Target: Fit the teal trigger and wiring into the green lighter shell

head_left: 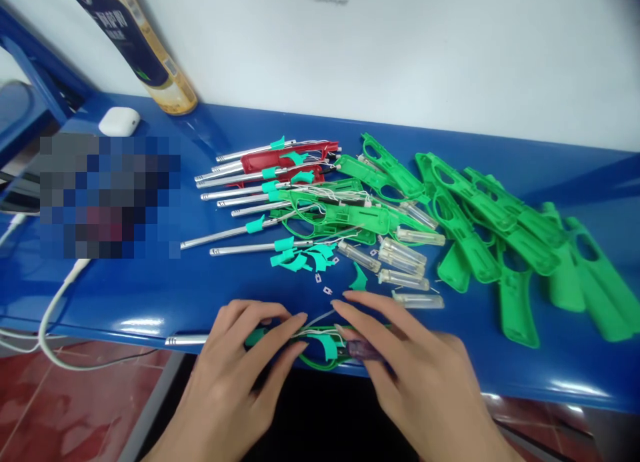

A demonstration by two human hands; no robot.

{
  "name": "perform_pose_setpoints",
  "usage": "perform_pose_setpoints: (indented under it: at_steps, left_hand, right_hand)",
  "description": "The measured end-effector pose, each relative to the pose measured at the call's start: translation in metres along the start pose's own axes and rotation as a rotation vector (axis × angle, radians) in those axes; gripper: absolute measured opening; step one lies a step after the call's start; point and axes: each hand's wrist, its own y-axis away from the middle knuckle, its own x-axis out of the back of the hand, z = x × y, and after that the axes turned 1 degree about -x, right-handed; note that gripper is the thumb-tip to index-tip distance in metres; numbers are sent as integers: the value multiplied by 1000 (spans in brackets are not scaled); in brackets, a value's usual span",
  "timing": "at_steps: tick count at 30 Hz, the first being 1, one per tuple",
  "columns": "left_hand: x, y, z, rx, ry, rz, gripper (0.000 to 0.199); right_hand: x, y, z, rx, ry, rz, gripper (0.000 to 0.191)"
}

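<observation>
Bracketing the green shell (324, 366) at the table's (165, 285) near edge, left hand (237, 362) curled, right hand (417, 359) part-spread, pinch unclear on both; snagged wires (320, 331) could unseat the teal piece (328, 347).

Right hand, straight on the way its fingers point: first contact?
Right hand: probably the small white piece just past its fingertips, with the teal pile beyond. Height is unclear, so it might pass over both.
</observation>
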Motion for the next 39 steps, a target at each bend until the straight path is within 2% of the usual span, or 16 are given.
perform_pose_setpoints:
  at_steps: [4, 9, 18, 26, 31, 35, 37, 39]
  left_hand:
    - [-2, -1, 1, -13, 32, -2, 30]
    - [1, 0, 0, -29, 63, -21, 34]
    - [3, -2, -1, -49, 90, -50, 46]
    - [1, -1, -2, -28, 109, -28, 36]
    - [-6, -5, -3, -60, 106, 19, 34]
    - [-6, -8, -3, -105, 116, 76, 34]
    - [-2, -7, -4, -110, 111, 93, 36]
    - [2, -4, -6, -95, 79, 109, 38]
  right_hand:
    - [-6, -6, 2, 45, -3, 6, 51]
    - [4, 1, 3, 62, -79, -16, 57]
    - [6, -3, 6, 162, -41, -39, 48]
    - [1, 6, 14, 235, -84, 52, 41]
    - [1, 11, 15, 219, -35, 68, 41]
    - [6, 21, 20, 175, -3, 6, 44]
    - [10, 30, 24, 118, 20, 4, 48]
    - [15, 38, 29, 14, 34, 75, 45]
